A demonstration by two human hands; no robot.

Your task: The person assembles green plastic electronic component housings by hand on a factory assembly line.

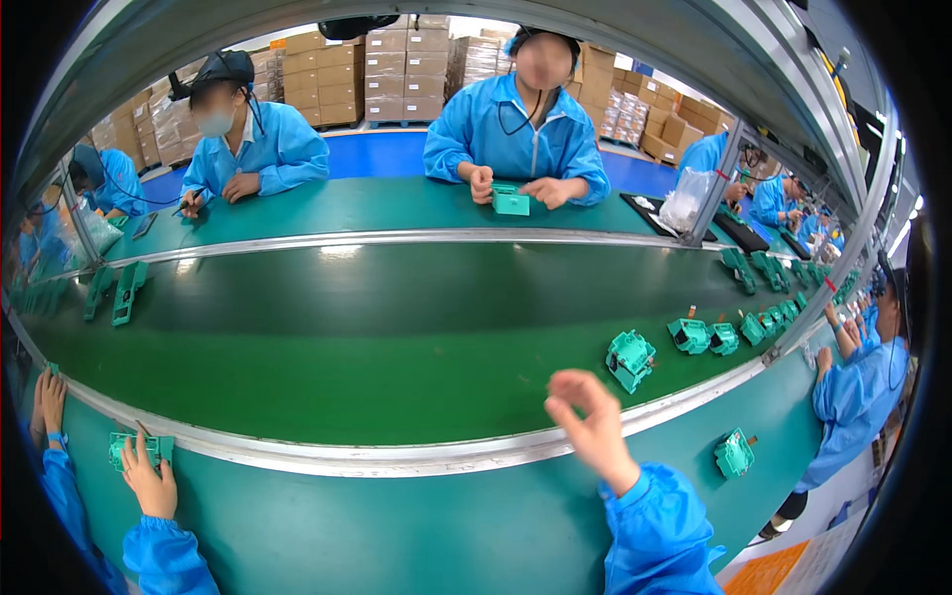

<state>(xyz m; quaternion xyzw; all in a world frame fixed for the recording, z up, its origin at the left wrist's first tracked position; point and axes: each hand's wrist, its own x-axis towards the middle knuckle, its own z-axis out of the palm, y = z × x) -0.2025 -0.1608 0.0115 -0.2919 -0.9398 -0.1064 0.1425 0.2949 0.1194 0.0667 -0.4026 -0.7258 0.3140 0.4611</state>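
My left hand (151, 486) is on a green plastic housing (121, 452) on the near table at the left, its fingers reaching over the part and covering some of it. My right hand (592, 424) is raised near the belt's front rail, fingers loosely curved, thumb apart, nothing visible between them. Just beyond it, another green housing (630, 360) with dark inner parts sits on the belt. A further green housing (734, 453) lies on the near table, to the right of my right forearm.
Several green housings (690, 336) line the green conveyor belt (297, 367) toward the right; long green parts (129, 294) lie at its far left. A metal rail (397, 458) edges the belt. Co-workers in blue sit across; a co-worker's hands (48, 405) are left of mine. Metal posts (716, 188) stand nearby.
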